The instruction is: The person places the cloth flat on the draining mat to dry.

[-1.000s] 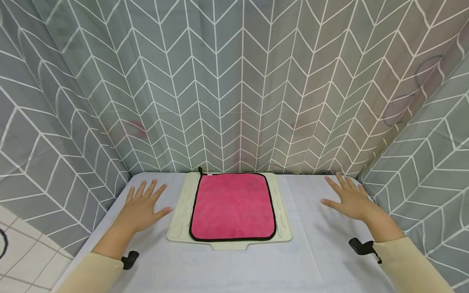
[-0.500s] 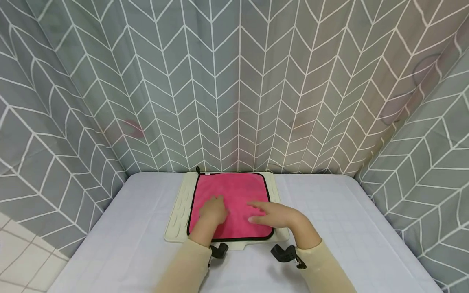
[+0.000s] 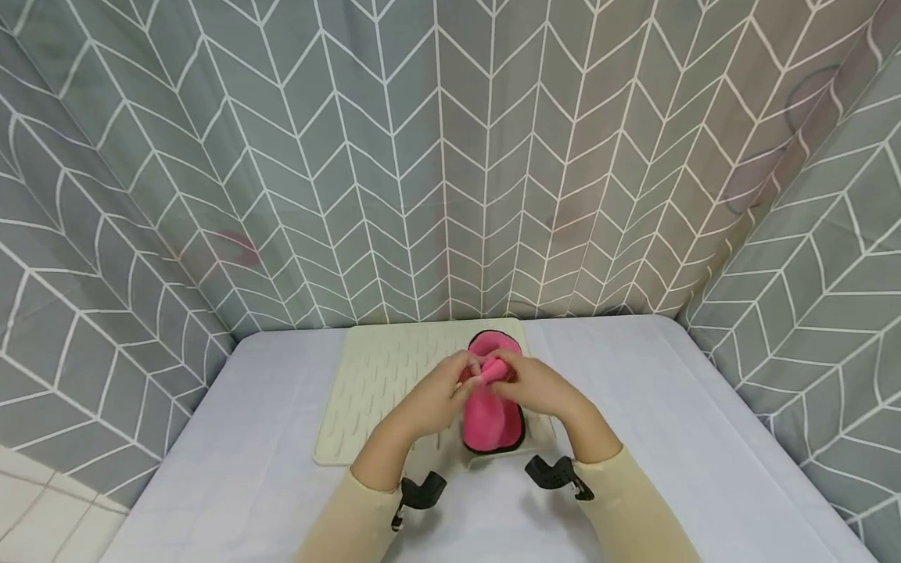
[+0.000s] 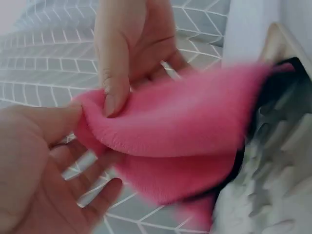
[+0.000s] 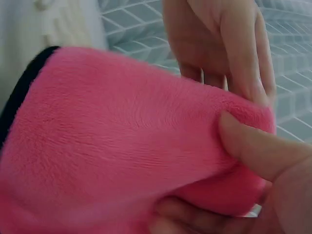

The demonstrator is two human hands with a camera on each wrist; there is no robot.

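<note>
A pink towel with black edging [image 3: 486, 418] is gathered up in the middle and hangs in folds over the right part of a cream ridged mat [image 3: 380, 375]. My left hand [image 3: 439, 395] pinches the raised fold from the left, thumb on one side and fingers on the other. From the right, my right hand [image 3: 538, 383] grips the same fold, fingertips close to the left ones. In the left wrist view the plush towel [image 4: 180, 117] droops toward the mat from both hands. The right wrist view has the right thumb pressing on the towel [image 5: 107, 131].
The mat lies on a table with a white cloth [image 3: 267, 407]. Grey curtains with white chevron lines [image 3: 450, 156] stand behind and at both sides. Pale floor tiles [image 3: 49, 500] show at the lower left. Each wrist wears a black mount.
Both hands have come in from the table's sides to the towel. The towel, flat on the mat before, is now picked up and bunched toward the right, baring the mat's left part.
</note>
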